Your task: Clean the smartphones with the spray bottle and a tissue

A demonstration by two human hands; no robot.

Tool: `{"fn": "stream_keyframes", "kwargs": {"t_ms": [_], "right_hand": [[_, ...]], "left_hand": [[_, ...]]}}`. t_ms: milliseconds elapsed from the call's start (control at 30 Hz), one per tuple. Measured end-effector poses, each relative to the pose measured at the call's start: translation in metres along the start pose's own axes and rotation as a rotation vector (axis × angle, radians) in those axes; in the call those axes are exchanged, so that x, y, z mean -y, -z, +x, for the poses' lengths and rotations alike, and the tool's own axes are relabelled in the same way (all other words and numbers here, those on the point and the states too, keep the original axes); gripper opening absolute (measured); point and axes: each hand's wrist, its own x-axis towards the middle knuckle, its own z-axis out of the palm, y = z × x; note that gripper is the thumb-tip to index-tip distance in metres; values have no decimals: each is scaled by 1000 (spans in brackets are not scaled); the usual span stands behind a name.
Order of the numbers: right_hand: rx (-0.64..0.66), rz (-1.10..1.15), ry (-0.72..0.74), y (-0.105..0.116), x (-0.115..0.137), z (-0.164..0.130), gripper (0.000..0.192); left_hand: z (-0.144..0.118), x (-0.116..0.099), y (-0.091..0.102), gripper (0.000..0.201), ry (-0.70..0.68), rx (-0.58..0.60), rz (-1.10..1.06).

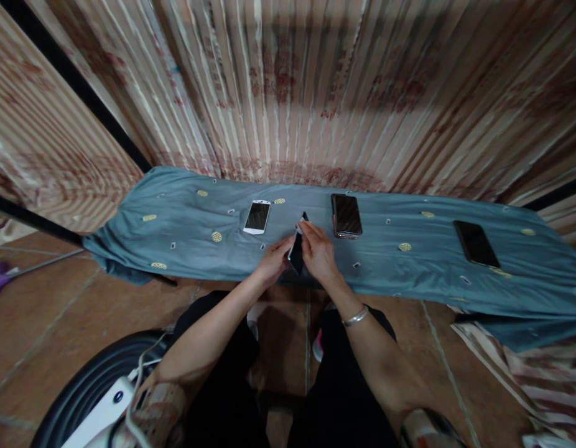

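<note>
Blue cloth (pixel 185 230); phone (pixel 297 252) half-hidden by fingers (pixel 311 233)

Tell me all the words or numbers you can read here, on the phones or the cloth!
None can be read.
White phone: dark screen, no words.
Two dark phones: dark screens, no words.
Dark phone held by left hand and right hand: nothing legible.
Blue cloth: only small yellow patterns, too small to read.

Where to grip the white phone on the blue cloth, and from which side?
Take the white phone across its two long edges, coming from above. It lies flat, screen up, on the blue cloth with bare cloth on both long sides, so fingers probably fit there; pinch mid-length.
</note>
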Motion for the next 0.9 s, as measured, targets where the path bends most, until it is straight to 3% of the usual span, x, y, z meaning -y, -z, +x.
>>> {"fn": "stream_keyframes", "kwargs": {"t_ms": [400,900], "right_hand": [[68,18,49,-1,20,-4,43],[104,31,89,-1,33,-10,42]], "left_hand": [[4,-4,2,19,-34,-61,-37],[8,-18,-3,21,19,-191,-172]]}}
